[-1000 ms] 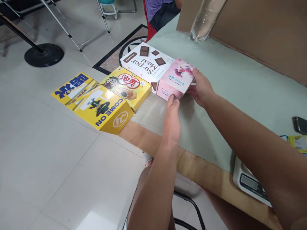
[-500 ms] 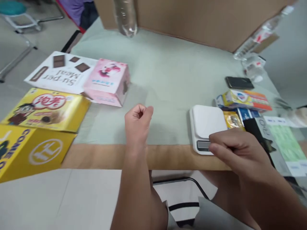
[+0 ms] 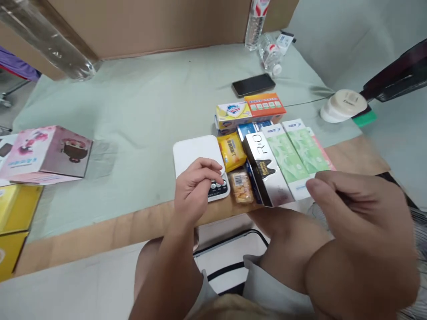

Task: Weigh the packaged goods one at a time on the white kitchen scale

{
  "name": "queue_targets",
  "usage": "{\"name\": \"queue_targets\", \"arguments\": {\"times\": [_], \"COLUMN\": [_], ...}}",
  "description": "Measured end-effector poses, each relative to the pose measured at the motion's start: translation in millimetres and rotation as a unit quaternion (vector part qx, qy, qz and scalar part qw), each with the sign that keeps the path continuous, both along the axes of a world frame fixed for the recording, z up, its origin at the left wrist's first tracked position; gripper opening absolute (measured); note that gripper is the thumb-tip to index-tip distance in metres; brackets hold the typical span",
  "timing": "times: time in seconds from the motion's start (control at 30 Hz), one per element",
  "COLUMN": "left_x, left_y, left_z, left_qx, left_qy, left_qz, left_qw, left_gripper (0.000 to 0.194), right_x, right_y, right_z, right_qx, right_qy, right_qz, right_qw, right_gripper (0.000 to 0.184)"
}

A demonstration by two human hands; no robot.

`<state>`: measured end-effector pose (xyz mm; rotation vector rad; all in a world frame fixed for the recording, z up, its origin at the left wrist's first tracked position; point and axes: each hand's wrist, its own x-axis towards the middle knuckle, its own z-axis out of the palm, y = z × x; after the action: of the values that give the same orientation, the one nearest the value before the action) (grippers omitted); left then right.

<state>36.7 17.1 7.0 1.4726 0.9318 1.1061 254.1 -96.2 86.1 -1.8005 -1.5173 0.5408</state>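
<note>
My left hand [image 3: 196, 189] is over the lower part of a white kitchen scale [image 3: 196, 149], fingers loosely stretched and tips at its dark button panel; it holds nothing. Whether a fingertip presses a button I cannot tell. My right hand [image 3: 367, 213] is closed in a loose fist in front of two green-and-white packs [image 3: 287, 153], with nothing visible in it. Right of the scale lie a yellow packet [image 3: 232, 152], a clear-wrapped snack pack [image 3: 242, 186] and a black-and-silver box [image 3: 267, 171].
Soap boxes [image 3: 233, 113], a black phone [image 3: 253, 85] and plastic bottles [image 3: 269, 55] lie farther back. At right stands a round white tub [image 3: 343, 106]. A pink box [image 3: 46, 153] and yellow boxes [image 3: 20, 209] are at left. Cardboard [image 3: 167, 24] closes the back.
The view has swung right. My left hand has moved from the bare tabletop to the scale, its fist loosening. My right hand has moved from the scale to the right, still closed.
</note>
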Motion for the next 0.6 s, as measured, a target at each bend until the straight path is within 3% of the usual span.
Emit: {"name": "queue_targets", "arguments": {"times": [0.07,0.13,0.27,0.43,0.6], "left_x": [19.2,40.0,82.7,111.0,104.5], "left_y": [0.0,8.6,38.0,53.2,46.1], "left_z": [4.4,7.7,6.6,6.5,20.7], "left_qx": [0.018,0.047,0.064,0.048,0.041], "left_qy": [0.019,0.059,0.182,0.253,0.197], "left_qz": [-0.034,-0.044,-0.029,-0.061,-0.012], "left_qw": [0.999,0.996,0.981,0.964,0.979], "left_gripper": [0.034,0.033,0.032,0.027,0.023], "right_x": [24.8,40.2,45.0,42.0,42.2], "right_y": [-3.0,-4.2,-3.2,3.0,2.7], "right_z": [-13.0,-28.9,-56.4,-62.4,-49.1], "right_qx": [0.027,0.048,-0.008,-0.063,-0.033], "right_qy": [-0.070,-0.147,-0.231,-0.220,-0.204], "right_qz": [0.000,0.053,0.101,0.101,0.143], "right_qw": [0.997,0.987,0.968,0.968,0.968], "right_gripper": [0.038,0.013,0.056,0.053,0.057]}}
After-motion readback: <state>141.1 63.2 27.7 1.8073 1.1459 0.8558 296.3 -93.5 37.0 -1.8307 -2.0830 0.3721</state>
